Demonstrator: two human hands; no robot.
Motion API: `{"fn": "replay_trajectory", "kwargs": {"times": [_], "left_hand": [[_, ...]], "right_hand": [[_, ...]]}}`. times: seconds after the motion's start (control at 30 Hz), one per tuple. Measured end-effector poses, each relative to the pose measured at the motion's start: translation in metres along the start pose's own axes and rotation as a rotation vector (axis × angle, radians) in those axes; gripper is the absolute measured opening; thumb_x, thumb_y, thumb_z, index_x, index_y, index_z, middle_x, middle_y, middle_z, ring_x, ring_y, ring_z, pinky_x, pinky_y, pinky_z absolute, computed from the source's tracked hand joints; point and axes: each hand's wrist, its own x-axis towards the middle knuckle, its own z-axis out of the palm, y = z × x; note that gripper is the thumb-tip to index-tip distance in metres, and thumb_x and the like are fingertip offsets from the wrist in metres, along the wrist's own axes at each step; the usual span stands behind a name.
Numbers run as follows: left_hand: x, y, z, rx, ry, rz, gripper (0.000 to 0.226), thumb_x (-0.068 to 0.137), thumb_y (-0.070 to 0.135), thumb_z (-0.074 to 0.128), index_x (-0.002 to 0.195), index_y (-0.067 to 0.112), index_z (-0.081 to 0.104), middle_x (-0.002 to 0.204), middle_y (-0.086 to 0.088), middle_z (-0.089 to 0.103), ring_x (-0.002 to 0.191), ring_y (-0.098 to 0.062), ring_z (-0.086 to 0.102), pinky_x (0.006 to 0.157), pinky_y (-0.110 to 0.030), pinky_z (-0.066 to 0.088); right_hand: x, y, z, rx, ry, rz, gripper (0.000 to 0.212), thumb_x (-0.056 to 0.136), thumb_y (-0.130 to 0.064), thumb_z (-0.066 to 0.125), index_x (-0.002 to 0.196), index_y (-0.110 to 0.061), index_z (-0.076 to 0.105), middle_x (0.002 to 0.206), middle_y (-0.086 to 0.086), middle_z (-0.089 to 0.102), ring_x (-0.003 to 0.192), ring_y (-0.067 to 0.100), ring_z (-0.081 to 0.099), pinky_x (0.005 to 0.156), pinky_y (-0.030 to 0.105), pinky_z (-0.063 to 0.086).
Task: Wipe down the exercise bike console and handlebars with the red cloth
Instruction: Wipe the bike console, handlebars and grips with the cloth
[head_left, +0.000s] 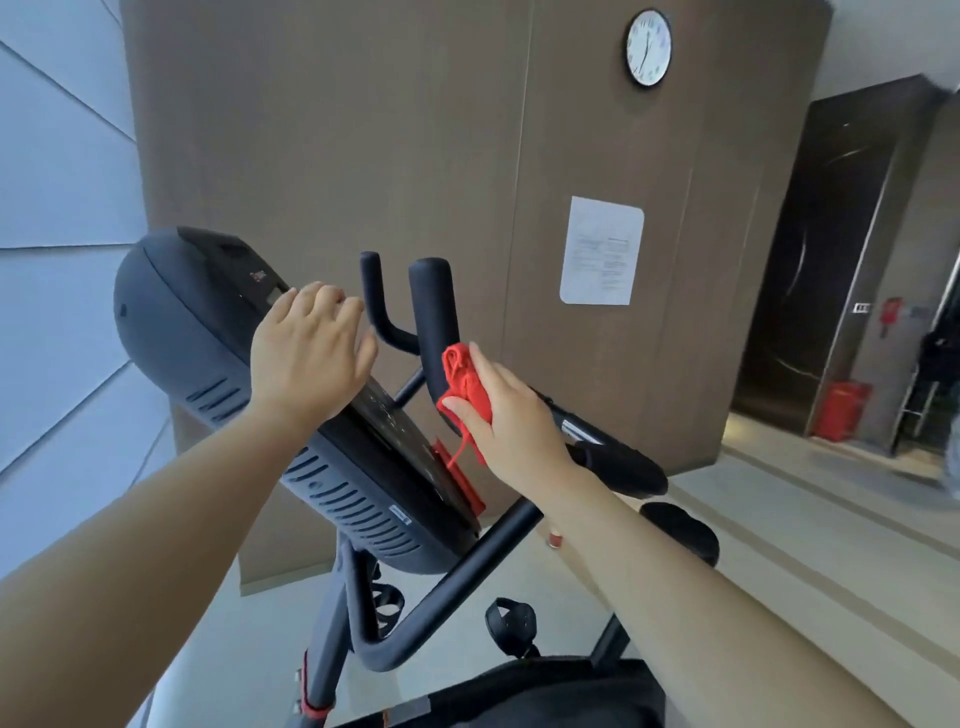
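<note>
Right hand (511, 415) grips the cloth (464, 382) against the handlebar (435, 312) just right of the console (208, 332). Left hand (306, 353) rests open on the console. Wiping seems underway; what is already clean cannot be told.

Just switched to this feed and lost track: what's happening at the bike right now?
A person is wiping an exercise bike. The right hand holds the bunched red cloth against the lower part of the upright handlebar grip. The left hand rests on the console, fingers laid over its face, apparently steadying it. A loose strand of the cloth hangs down beside the console's red edge strip.
</note>
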Motion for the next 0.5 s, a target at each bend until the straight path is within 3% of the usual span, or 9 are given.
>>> {"fn": "replay_trajectory", "kwargs": {"times": [0.1, 0.2, 0.37, 0.5], "left_hand": [[-0.001, 0.0, -0.001, -0.025, 0.01, 0.013, 0.05, 0.093, 0.038, 0.028, 0.107, 0.005, 0.063, 0.109, -0.017, 0.063, 0.113, -0.035, 0.053, 0.097, -0.043, 0.036], [-0.003, -0.001, -0.002, -0.047, 0.029, 0.014, 0.049, 0.094, 0.038, 0.029, 0.107, 0.004, 0.063, 0.109, -0.018, 0.062, 0.112, -0.036, 0.054, 0.097, -0.044, 0.037], [-0.002, -0.002, -0.003, -0.034, 0.016, 0.018, 0.05, 0.094, 0.038, 0.026, 0.101, 0.005, 0.062, 0.101, -0.016, 0.062, 0.104, -0.034, 0.055, 0.094, -0.041, 0.036], [-0.002, -0.002, -0.001, 0.003, -0.006, 0.01, 0.048, 0.094, 0.038, 0.026, 0.1, 0.007, 0.062, 0.101, -0.013, 0.063, 0.103, -0.032, 0.055, 0.095, -0.04, 0.033]], "right_hand": [[0.006, -0.013, 0.007, 0.066, 0.086, 0.032, 0.068, 0.093, -0.043, 0.048, 0.148, -0.015, 0.018, 0.145, 0.005, 0.039, 0.129, 0.022, 0.041, 0.104, 0.033, 0.035], [0.002, -0.015, 0.016, -0.045, 0.07, -0.001, 0.075, 0.091, -0.044, 0.05, 0.149, -0.012, 0.013, 0.151, 0.006, 0.031, 0.135, 0.021, 0.033, 0.107, 0.031, 0.029], [-0.012, 0.006, 0.013, -0.176, 0.033, -0.053, 0.071, 0.09, -0.045, 0.052, 0.146, -0.011, 0.025, 0.144, 0.006, 0.042, 0.13, 0.023, 0.039, 0.106, 0.033, 0.031], [-0.004, 0.003, 0.009, 0.087, 0.193, 0.07, 0.061, 0.092, -0.041, 0.051, 0.144, -0.015, 0.032, 0.14, 0.003, 0.046, 0.127, 0.019, 0.043, 0.105, 0.03, 0.035]]}}
